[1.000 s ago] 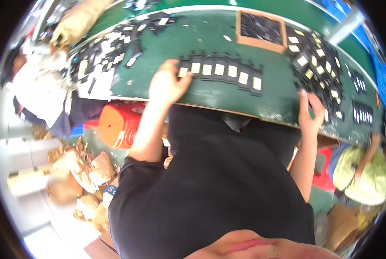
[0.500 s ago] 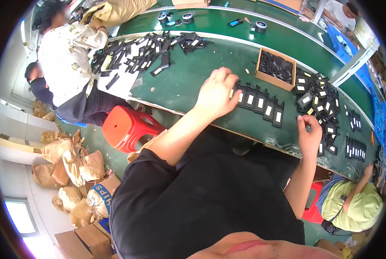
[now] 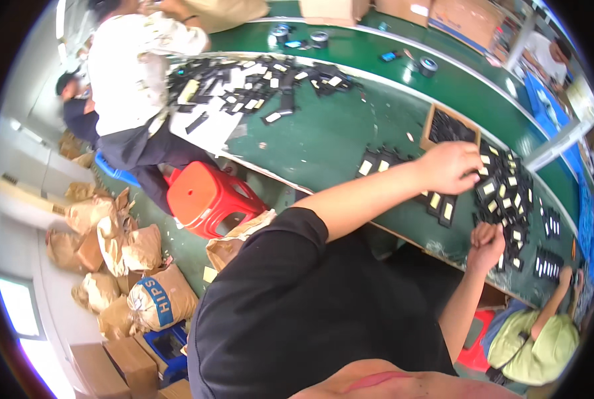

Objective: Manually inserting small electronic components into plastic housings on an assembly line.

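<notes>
My left hand (image 3: 451, 166) reaches across the green table (image 3: 323, 133) and rests over a row of small black parts with pale labels (image 3: 440, 203), fingers curled at the pile of such parts (image 3: 503, 193). Whether it holds one is hidden. My right hand (image 3: 485, 241) is closed into a fist at the table's near edge, beside more black parts (image 3: 513, 256). A shallow brown tray (image 3: 451, 125) of black parts lies just beyond my left hand.
A person in a white shirt (image 3: 134, 66) works at a heap of black parts (image 3: 257, 83) at the far left. A red stool (image 3: 207, 199), brown sacks (image 3: 120, 266) and cardboard boxes stand on the floor. A person in green (image 3: 536, 342) sits at lower right. Tape rolls (image 3: 428, 65) lie on the table's far side.
The view has swung left and down. My left hand has moved rightward along the row toward the pile. My right hand has curled shut at the table edge.
</notes>
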{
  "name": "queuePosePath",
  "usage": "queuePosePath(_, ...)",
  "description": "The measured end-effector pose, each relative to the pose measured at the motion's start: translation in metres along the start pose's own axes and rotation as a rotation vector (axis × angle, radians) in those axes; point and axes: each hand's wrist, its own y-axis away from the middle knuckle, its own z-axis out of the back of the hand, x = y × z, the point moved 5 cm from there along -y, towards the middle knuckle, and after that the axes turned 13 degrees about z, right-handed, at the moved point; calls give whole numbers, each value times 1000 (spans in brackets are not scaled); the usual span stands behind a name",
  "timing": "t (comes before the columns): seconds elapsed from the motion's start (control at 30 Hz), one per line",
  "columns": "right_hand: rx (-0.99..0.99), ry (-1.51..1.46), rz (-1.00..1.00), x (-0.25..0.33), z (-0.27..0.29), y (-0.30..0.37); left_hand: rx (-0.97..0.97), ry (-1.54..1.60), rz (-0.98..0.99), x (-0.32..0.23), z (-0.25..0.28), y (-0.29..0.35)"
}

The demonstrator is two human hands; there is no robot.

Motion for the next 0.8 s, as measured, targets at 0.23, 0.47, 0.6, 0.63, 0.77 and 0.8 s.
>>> queuePosePath(0.23,350,813,90,25,-16,-3,79,-255,18,24,2,13)
queuePosePath(0.47,275,947,-292,28,-9,6,188,-310,15,26,-20,27)
queuePosePath(0.6,165,840,-136,31,-11,2,413,-324,124,15,-34,26)
queuePosePath(0.63,191,794,-75,23,-10,3,422,-320,129,15,-36,32)
queuePosePath(0.77,164,599,54,-9,-8,13,352,-497,36,4,-34,35)
queuePosePath(0.8,164,575,39,-13,-5,14,488,-415,159,9,-36,33)
